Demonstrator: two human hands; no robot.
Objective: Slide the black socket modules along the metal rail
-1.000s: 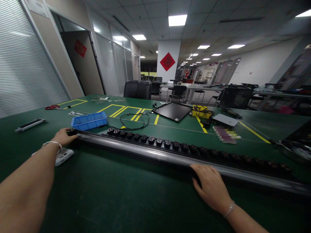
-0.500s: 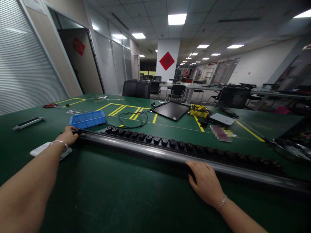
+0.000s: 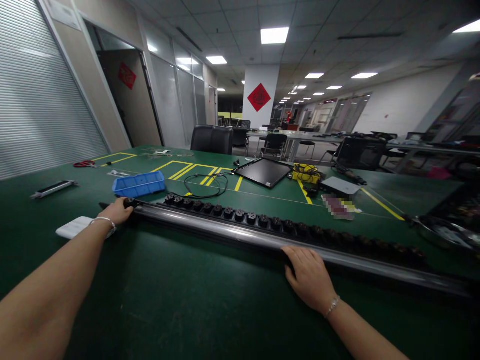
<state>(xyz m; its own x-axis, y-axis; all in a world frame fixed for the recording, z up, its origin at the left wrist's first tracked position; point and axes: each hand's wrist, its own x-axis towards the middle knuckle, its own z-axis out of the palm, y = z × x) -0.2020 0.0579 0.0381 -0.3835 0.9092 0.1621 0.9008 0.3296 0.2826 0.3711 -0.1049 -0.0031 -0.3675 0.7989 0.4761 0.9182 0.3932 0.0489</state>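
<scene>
A long black power strip [image 3: 240, 227] with a shiny rounded side and a row of several sockets lies across the green table [image 3: 168, 300]. My left hand [image 3: 118, 212] grips its left end, fingers curled round it. My right hand [image 3: 308, 277] rests on the strip's near side about the middle, fingers hooked over its edge. A white flat device [image 3: 74, 227] lies just left of my left wrist.
A blue plastic bin [image 3: 139, 183] stands behind the strip's left end, with a looped black cable [image 3: 210, 184] and a dark flat panel [image 3: 264, 172] beyond. Yellow cable bundle [image 3: 309, 172], grey box [image 3: 340, 186], red scissors [image 3: 84, 164], a metal bar [image 3: 54, 189] and a black chair [image 3: 212, 139] lie farther off.
The view has shifted slightly and the strip sits a bit farther from me. Both hands keep their hold on it; the white device is now clear of my left wrist.
</scene>
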